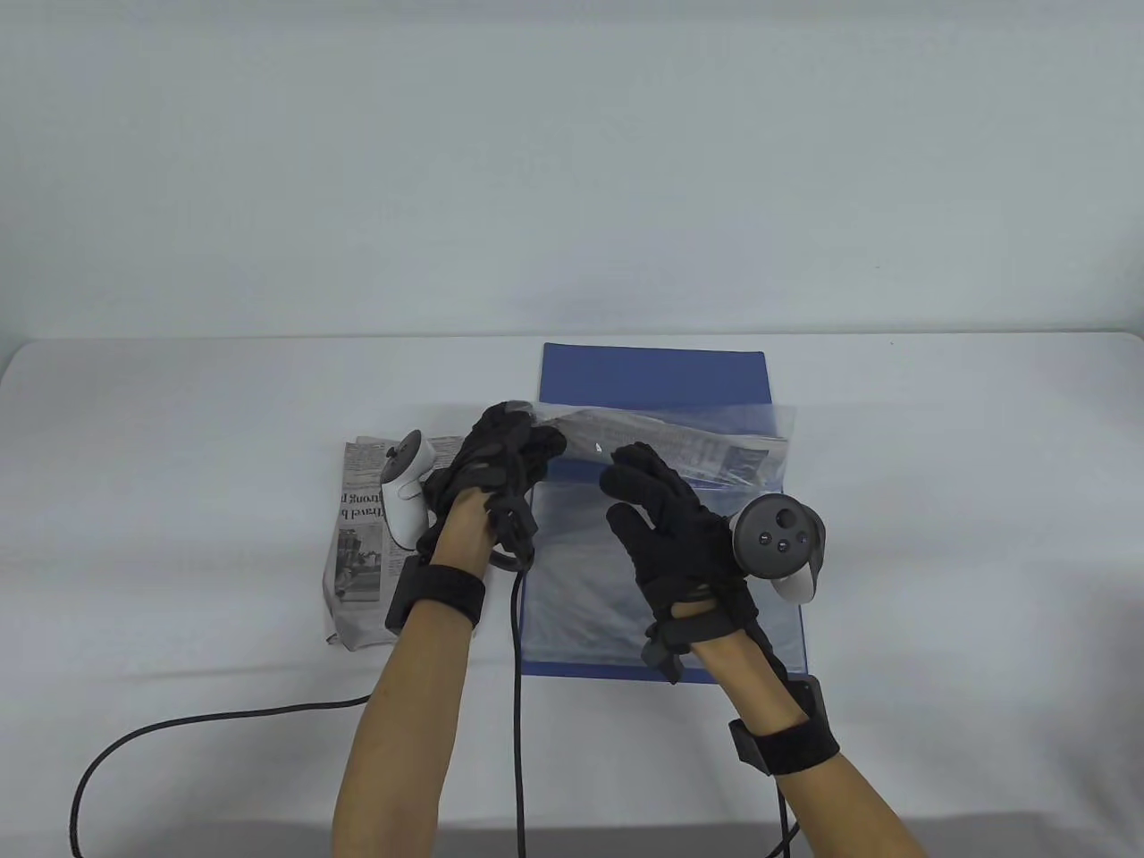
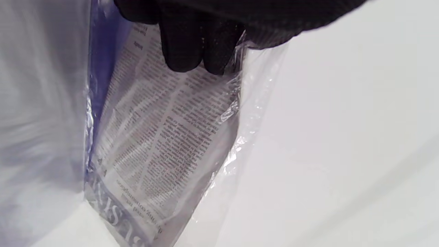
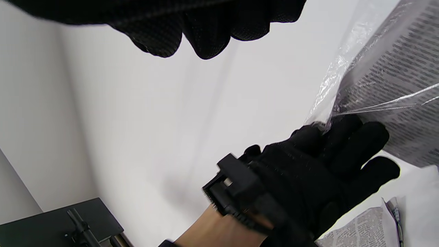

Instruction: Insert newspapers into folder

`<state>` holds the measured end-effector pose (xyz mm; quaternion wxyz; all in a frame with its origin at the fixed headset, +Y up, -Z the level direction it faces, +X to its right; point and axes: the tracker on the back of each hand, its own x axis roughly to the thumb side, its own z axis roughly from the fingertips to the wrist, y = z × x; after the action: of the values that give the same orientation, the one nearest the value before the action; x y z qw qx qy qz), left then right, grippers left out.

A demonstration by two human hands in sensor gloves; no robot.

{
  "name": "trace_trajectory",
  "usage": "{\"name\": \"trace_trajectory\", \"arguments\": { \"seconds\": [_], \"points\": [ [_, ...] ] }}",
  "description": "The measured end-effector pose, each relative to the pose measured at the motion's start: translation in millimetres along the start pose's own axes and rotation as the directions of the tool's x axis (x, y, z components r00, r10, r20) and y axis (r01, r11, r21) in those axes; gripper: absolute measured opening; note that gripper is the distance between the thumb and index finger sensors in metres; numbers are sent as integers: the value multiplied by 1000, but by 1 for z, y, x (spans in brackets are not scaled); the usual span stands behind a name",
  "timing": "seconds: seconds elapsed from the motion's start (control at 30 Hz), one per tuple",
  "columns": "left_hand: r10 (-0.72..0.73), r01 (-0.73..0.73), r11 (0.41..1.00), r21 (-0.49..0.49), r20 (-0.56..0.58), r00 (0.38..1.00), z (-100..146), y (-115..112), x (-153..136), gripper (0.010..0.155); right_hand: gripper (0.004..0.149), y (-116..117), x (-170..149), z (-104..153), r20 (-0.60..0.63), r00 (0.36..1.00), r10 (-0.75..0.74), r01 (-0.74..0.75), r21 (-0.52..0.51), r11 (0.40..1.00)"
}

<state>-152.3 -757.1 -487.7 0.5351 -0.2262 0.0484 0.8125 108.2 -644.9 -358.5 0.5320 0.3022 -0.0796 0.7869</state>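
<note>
A blue folder (image 1: 652, 375) with a clear plastic sleeve (image 1: 590, 572) lies open on the table. A folded newspaper (image 1: 697, 451) sits partly inside the raised sleeve; it also shows through the plastic in the left wrist view (image 2: 161, 137) and in the right wrist view (image 3: 404, 79). My left hand (image 1: 505, 451) grips the sleeve's raised left edge together with the newspaper's end. My right hand (image 1: 657, 500) hovers over the sleeve with fingers spread, holding nothing; whether it touches the plastic I cannot tell. A second newspaper (image 1: 357, 545) lies flat on the table under my left wrist.
Black cables (image 1: 518, 715) run from my wrists off the table's front edge. A dark stand base (image 3: 61, 219) shows at the bottom left of the right wrist view. The white table (image 1: 938, 500) extends to both sides.
</note>
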Motion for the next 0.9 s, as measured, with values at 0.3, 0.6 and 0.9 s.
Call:
{"name": "trace_trajectory", "arguments": {
  "seconds": [0.3,0.6,0.9],
  "points": [
    [-68,60,985,-161,-44,997,-33,-5,-30,76,53,5,-15,-1,-56,998,-9,11,22,1000],
    [-265,273,958,-92,86,960,11,3,-18,67,55,26,-38,0,-173,979,105,-73,182,981],
    [-449,464,881,-92,149,881,113,14,-9,68,57,74,-75,2,-257,819,514,-332,519,788]
  ]
}}
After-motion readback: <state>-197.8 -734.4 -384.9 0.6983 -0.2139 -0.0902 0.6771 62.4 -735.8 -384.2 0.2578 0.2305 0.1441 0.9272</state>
